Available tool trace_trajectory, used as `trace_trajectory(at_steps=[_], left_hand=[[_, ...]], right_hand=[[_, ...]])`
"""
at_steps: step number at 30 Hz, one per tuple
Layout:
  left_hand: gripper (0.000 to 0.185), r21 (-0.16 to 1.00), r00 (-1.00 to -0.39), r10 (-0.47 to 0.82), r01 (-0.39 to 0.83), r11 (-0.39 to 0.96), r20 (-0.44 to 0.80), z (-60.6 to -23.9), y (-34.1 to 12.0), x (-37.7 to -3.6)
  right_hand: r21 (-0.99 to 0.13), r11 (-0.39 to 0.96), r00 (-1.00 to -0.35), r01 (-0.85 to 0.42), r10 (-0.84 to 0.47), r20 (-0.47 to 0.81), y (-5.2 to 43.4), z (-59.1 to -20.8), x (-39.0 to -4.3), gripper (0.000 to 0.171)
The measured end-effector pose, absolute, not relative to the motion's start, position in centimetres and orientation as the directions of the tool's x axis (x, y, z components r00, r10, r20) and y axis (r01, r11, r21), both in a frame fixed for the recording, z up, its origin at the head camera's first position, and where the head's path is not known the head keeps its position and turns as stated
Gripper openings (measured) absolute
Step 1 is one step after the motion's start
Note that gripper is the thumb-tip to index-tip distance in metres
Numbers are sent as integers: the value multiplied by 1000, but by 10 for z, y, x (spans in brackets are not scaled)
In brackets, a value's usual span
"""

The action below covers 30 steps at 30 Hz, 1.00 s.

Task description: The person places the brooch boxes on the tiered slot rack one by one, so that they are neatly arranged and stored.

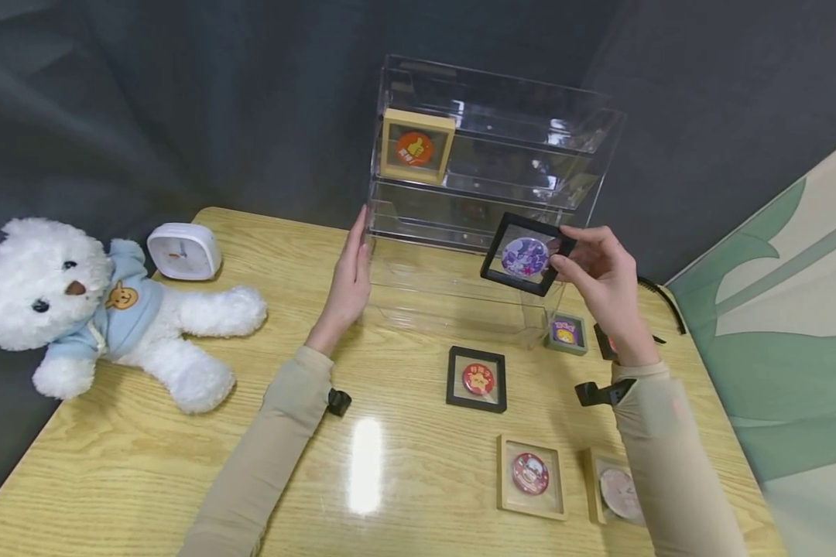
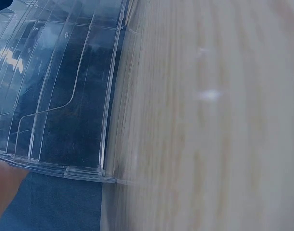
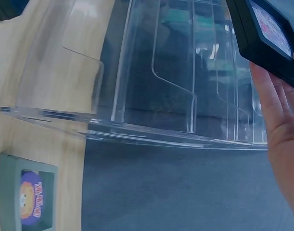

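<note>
1. At the far left, a white teddy bear [image 1: 135, 309] in a light-blue top lies on the table [image 1: 299, 472].
2. Just beyond it stands a white clock [image 1: 184, 254].
3. The left hand [image 1: 349, 288] rests against the left side of the clear shelf [image 1: 501, 201], its fingers extended and grasping nothing.
4. A wooden frame [image 1: 416, 147] with an orange thumbs-up badge stands at the left end of an upper tier.
5. Before the shelf lies a black frame with a red badge [image 1: 477, 379]; nearer, a wooden frame with a red badge [image 1: 531, 476].
6. The black frame with a purple badge [image 1: 527, 255] is tilted, raised in front of the shelf's right part.
7. A green frame [image 1: 567, 333] sits by the shelf's lower right corner.
8. The right hand [image 1: 606, 275] pinches the purple-badge frame's right edge between thumb and fingers.
9. A pink-badge frame [image 1: 616, 491] lies partly behind the right sleeve.
</note>
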<state>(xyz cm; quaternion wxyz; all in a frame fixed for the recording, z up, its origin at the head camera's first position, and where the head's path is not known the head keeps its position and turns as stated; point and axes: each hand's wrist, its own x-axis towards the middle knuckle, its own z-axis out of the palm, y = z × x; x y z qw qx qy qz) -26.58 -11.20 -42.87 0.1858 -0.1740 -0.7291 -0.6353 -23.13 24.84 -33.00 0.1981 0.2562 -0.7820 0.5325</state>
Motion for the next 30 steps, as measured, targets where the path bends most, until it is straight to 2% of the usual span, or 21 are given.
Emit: trace_trajectory(at_steps=[6, 13, 30], left_hand=[[57, 865, -874, 20, 484, 132, 486, -430, -112, -266], [57, 864, -873, 23, 486, 135, 487, -429, -112, -265], [57, 863, -872, 18, 486, 139, 488, -428, -112, -265]], right_hand=[[-729, 286, -782, -622, -172, 600, 245, -321, -239, 34], [-760, 164, -777, -629, -140, 613, 241, -306, -251, 32], [-681, 211, -712, -701, -158, 684, 217, -274, -284, 31]])
